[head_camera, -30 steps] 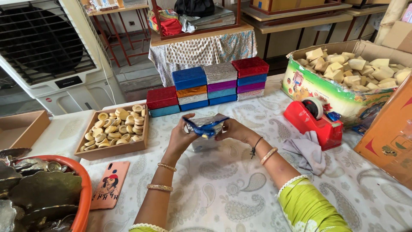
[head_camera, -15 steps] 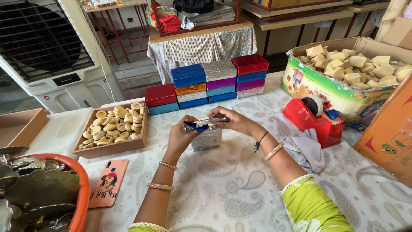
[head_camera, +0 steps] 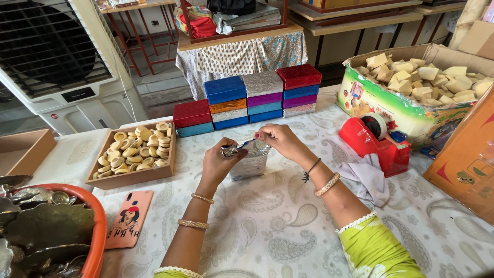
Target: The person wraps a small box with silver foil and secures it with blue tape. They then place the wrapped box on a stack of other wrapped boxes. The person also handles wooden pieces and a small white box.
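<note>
A table [head_camera: 288,231] covered with a white paisley-print cloth fills most of the head view. At the far left stands a large white air cooler [head_camera: 56,62] with a dark grille. On the right edge of the table sits an open cardboard carton [head_camera: 396,110] with colourful printed sides, heaped with pale wedge-shaped blocks [head_camera: 427,77], and an orange-brown cardboard box [head_camera: 465,159] leans in from the right. At the bottom left is an orange tub [head_camera: 95,231] filled with dull metal pieces [head_camera: 46,226]. Behind the hands, a stack of glittery gift boxes [head_camera: 252,98] in blue, silver, red, purple and orange stands in rows. To the left lies a shallow wooden tray [head_camera: 131,177] full of small round pale rings [head_camera: 136,149]. A red tape dispenser [head_camera: 373,141] sits to the right, with a crumpled grey cloth [head_camera: 368,177] just beside it. A pink phone [head_camera: 126,219] lies flat near the tub.

In the middle of the table, both hands are close together, clamped on a small box wrapped in silver foil [head_camera: 249,162]. The left hand [head_camera: 218,162] pinches the foil at the box's upper left corner, and the right hand [head_camera: 278,141] pinches the foil along its top edge. The box stands tilted between the hands, its lower end at or near the cloth.
</note>
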